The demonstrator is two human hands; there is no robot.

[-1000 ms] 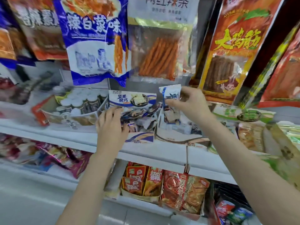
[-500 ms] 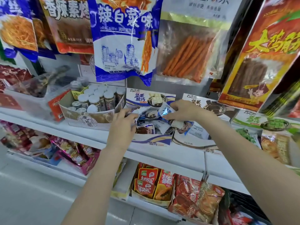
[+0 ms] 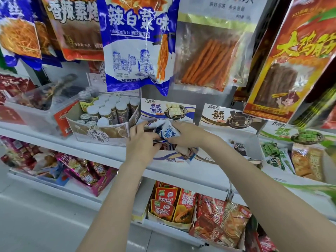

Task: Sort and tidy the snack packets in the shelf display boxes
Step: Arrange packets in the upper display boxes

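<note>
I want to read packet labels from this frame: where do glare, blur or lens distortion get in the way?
Head view: glare streaks the hanging blue-and-white snack bag; the clear plastic bin at left is soft; the right edge smears and bends around the green-and-white display box; the blue-and-white packet between the hands stays partly legible.

Two bare forearms and hands, seen from above

No sleeves, gloves, rings or watch are worn on the left hand (image 3: 141, 142) or right hand (image 3: 187, 134) (forearms uncovered to the frame's edge); nails are kept short.
</note>
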